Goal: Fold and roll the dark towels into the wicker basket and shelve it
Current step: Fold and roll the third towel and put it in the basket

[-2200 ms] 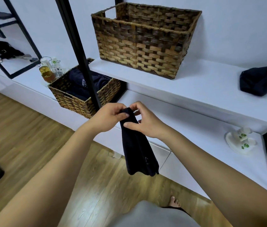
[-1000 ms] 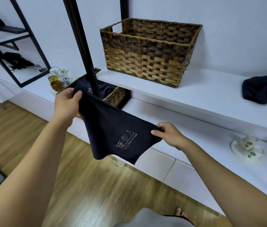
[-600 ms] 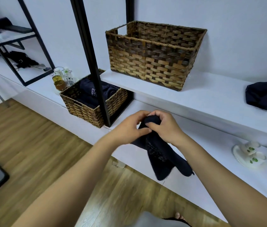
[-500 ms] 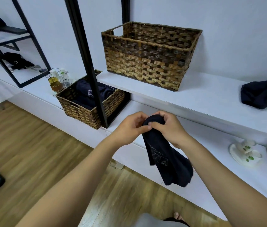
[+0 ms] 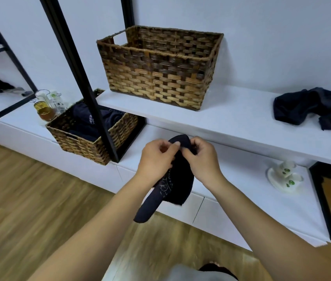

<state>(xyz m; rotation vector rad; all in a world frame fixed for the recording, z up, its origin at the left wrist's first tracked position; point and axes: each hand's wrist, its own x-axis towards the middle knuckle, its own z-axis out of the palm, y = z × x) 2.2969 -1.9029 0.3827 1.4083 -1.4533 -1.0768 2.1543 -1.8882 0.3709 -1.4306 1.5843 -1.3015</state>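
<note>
— Dark navy cloth is being held in front of the shelving, is it not? Is any writing being shown on it?

— A pale printed mark is being shown on the dark towel, low on its near-left fold, but it is too blurred to be read. White lettering is also being shown on the folded towels lying in the lower wicker basket, partly crossed by the black post; it cannot be read either.

— How is the towel being gripped?

— Its top end is being pinched by both hands. The left hand is being kept curled, thumb and forefinger closed on the cloth; the right hand is likewise being curled round the upper edge. The towel's middle is being hidden behind the hands.

— Which way is it being pointed?

— Its long axis is being hung roughly downward, with the loose end being trailed toward the near left, over the white lower shelf.

— What else is being cut off?

— A second dark towel heap is being cropped by the right edge, on the upper shelf, well right of the large wicker basket, whose inside is mostly being hidden.
</note>
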